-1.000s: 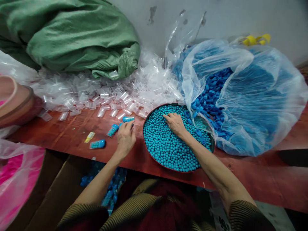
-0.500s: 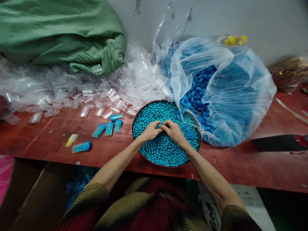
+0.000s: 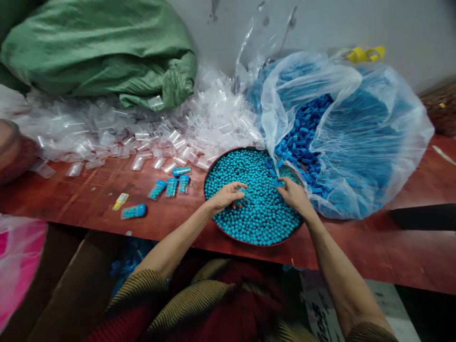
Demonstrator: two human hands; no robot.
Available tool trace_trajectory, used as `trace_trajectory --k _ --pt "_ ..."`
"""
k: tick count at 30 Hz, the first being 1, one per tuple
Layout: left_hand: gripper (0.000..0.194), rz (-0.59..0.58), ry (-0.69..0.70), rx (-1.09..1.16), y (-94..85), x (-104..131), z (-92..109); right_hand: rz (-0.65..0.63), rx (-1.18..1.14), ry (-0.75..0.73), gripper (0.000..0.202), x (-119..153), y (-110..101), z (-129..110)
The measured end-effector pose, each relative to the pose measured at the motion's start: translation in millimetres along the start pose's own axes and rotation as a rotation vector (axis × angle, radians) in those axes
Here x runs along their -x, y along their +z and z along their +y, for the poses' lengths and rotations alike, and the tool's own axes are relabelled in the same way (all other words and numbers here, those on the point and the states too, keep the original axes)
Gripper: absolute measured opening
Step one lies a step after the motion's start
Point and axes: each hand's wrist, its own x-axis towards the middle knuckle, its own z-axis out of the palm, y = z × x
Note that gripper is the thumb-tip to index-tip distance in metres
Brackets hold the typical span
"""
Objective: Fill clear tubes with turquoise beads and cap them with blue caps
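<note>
My left hand is curled around a small clear plastic bottle above the round tray. Blue beads fill that tray; how many are inside the bottle is hard to make out. At the tray's right side, my right hand has its thumb and fingertips closed on a blue cap. A few more blue caps lie on the beads beside the bag's mouth. To the left, several capped bottles with blue beads rest on the red table.
A heap of clear empty bottles spreads along the wall under a green sack. On the right, a translucent bag spills blue caps. A small yellow label lies left; a black object lies far right.
My hands were together over the middle of the tray; they have moved apart. The right went to the caps at the tray's right side, while the left keeps the bottle. The view shifted slightly left.
</note>
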Motion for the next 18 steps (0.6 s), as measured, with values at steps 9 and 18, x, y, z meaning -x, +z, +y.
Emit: trace_trajectory --k 9,18 --pt "0.044 0.07 0.057 -0.137 11.7 3 3 -0.217 -1.181 0.196 0.04 18 34 -53" --pt "0.045 0.071 0.115 -0.031 18.4 12 1 0.063 -0.699 -0.037 0.029 47 44 -60"
